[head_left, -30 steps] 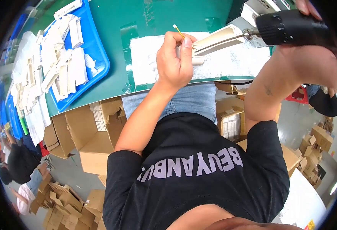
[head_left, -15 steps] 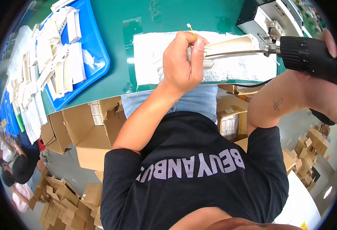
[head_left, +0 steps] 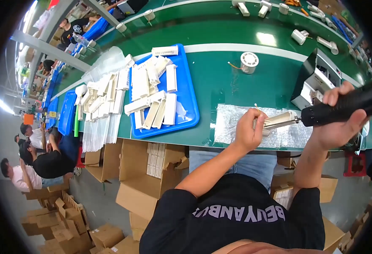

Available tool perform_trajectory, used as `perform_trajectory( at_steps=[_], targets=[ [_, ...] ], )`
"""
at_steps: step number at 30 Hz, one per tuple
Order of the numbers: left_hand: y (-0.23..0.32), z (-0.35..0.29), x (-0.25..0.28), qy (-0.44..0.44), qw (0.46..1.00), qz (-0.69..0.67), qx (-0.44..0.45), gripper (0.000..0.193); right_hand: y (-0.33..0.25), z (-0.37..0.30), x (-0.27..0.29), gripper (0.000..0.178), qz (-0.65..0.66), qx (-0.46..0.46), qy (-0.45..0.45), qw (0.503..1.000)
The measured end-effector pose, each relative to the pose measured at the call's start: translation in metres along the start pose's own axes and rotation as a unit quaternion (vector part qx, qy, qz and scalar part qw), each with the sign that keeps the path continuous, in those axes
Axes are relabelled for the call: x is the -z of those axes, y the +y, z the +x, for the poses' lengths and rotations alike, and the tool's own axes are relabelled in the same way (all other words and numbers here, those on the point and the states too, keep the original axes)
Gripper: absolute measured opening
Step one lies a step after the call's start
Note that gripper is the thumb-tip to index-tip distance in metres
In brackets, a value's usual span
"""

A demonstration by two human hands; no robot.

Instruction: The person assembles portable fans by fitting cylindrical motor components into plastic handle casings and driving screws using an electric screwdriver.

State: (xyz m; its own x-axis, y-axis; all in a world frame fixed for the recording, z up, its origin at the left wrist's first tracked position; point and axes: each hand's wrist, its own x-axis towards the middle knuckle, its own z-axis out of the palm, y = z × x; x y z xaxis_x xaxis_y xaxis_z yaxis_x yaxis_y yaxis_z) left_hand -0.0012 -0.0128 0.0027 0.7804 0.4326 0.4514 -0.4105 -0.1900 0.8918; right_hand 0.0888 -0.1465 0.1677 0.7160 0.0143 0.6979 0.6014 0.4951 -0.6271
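Observation:
My left hand (head_left: 250,131) is closed around one end of a long white plastic casing (head_left: 284,118), holding it above a sheet of bubble wrap (head_left: 226,120). A small connector on a short wire stands up past its fingers. My right hand (head_left: 336,134) grips a black electric screwdriver (head_left: 340,109), fingers over the top and thumb below. The screwdriver lies nearly level, and its thin bit runs along the casing toward my left hand. The bit's tip is hidden near my left fingers, so contact with a screw cannot be seen.
A blue tray (head_left: 191,99) holds several white casings, with more piled to its left on plastic bags. A black-and-grey boxy device (head_left: 317,78) stands behind the screwdriver. Farther back sits a round vented white unit (head_left: 249,62). Cardboard boxes (head_left: 139,188) stand below the table edge.
The view has swung left and takes in more of the table. My left hand still holds the casing. The screwdriver now tilts up to the right, and more of my right palm shows.

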Motion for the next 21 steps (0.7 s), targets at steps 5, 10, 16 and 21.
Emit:
perform_trajectory(
  at_steps=[5, 10, 16, 21],
  targets=[
    [-0.006, 0.002, 0.005, -0.001, 0.997, 0.028, 0.066, 0.016, -0.036, 0.041, 0.036, 0.066, 0.444, -0.035, -0.178, 0.878],
    [-0.006, 0.009, 0.017, -0.009, 0.999, -0.016, 0.038, 0.011, -0.014, 0.076, 0.012, 0.040, -0.216, 0.218, 0.023, 0.951],
    [-0.010, 0.008, 0.009, -0.032, 0.998, -0.043, 0.015, 0.010, 0.025, 0.117, 0.038, 0.051, -0.193, 0.321, -0.072, 0.924],
    [-0.008, 0.004, 0.012, -0.015, 0.999, -0.044, 0.027, 0.011, 0.022, 0.088, 0.038, 0.048, -0.195, 0.164, 0.048, 0.966]
  ],
)
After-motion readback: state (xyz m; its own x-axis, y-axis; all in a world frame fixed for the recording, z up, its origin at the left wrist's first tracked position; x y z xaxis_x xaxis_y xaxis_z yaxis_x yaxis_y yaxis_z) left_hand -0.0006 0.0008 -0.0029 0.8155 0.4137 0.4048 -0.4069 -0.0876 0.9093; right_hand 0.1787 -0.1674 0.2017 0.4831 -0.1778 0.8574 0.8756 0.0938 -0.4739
